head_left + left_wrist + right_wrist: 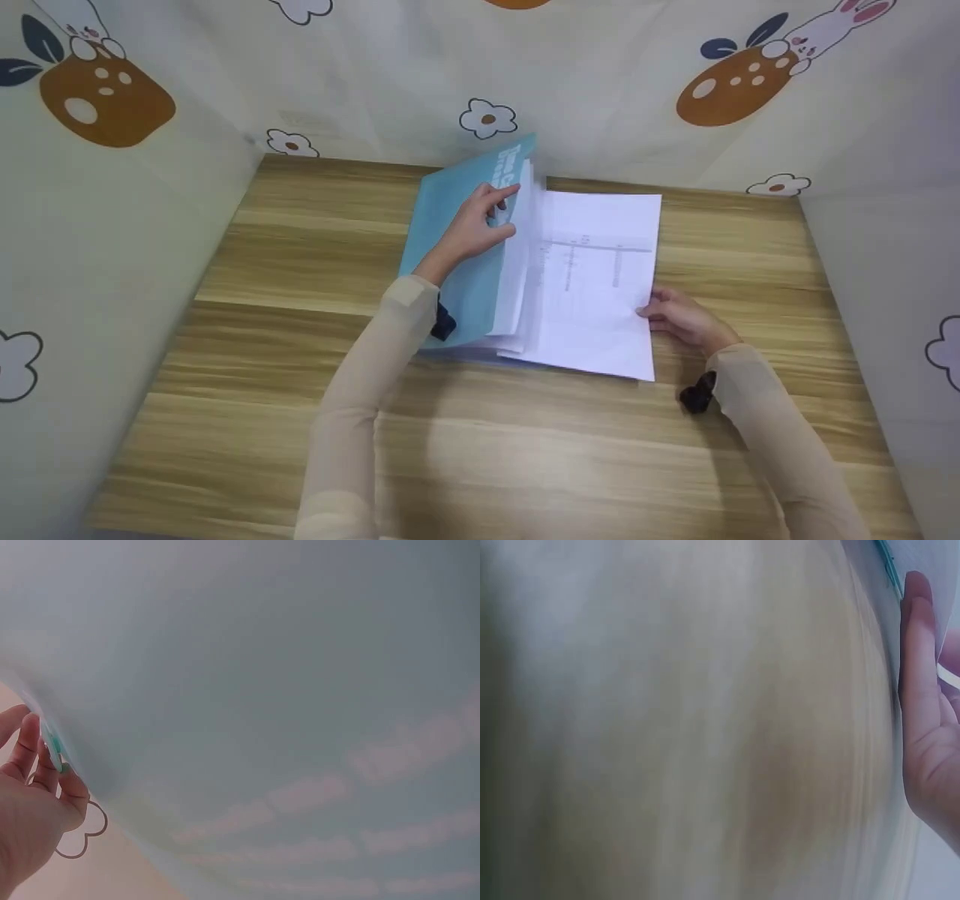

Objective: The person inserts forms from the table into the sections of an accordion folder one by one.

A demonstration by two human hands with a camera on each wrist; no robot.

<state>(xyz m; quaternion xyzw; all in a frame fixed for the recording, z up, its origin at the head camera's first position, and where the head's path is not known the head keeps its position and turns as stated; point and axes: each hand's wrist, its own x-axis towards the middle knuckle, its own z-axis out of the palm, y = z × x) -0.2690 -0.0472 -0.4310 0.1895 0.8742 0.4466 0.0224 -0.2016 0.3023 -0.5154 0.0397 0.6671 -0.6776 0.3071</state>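
Observation:
A light blue folder (442, 210) with white lettering on its cover lies on the table, its cover lifted and tilted over a bundle of white pages (517, 270). My left hand (474, 223) grips the cover's free edge; in the left wrist view its fingers (28, 746) and thumb meet at that edge. To the right, a white printed sheet (600, 322) with a faint table of text lies spread out. My right hand (686, 319) pinches that sheet's right edge, thumb on top and the other fingers partly hidden beneath it.
The wood-grain table (285, 255) extends on both sides of the folder and in front. Cloth walls (375, 75) printed with rabbits, fruit and flowers enclose it at the back and sides. The folder's top reaches close to the back wall.

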